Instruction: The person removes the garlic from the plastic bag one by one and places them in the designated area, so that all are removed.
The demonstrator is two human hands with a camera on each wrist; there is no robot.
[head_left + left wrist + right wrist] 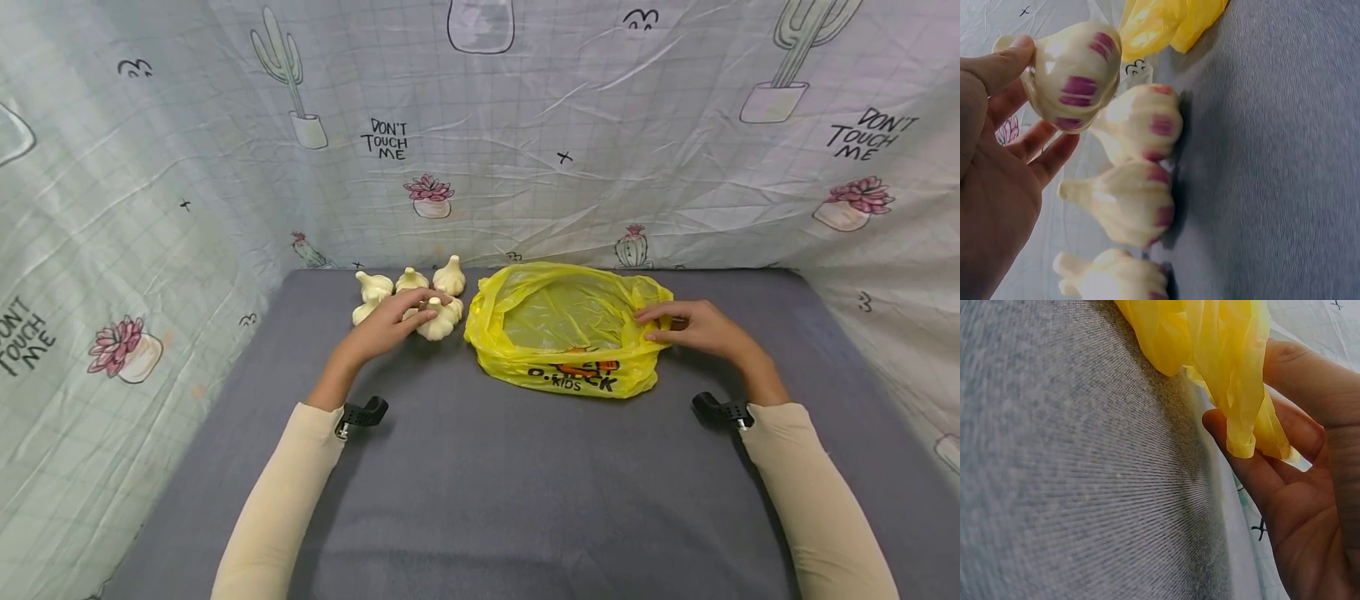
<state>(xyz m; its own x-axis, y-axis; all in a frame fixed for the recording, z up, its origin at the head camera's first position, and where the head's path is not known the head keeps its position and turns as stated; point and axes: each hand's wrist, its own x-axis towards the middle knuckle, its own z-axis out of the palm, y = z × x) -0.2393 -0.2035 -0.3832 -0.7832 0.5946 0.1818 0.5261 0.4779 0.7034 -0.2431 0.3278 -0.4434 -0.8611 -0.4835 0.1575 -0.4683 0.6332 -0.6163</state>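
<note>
My left hand (384, 325) grips a garlic bulb (437, 325) at the left of the yellow plastic bag (504, 360). In the left wrist view, this cream bulb (1075, 78) shows purple patches and is pinched by thumb and fingers, raised off the table. Beside and behind that hand sit several more garlic bulbs (450, 277), some partly hidden by it. The bag lies with its mouth spread wide and printing on its front. At its right edge, my right hand (705, 329) pinches the gathered yellow plastic (1235, 375) between thumb and fingers.
A grey cloth (525, 492) covers the table. Behind it and at both sides hangs a pale printed curtain (510, 192) with plant drawings, close to the bulbs and the bag. Each wrist wears a black camera strap (366, 412).
</note>
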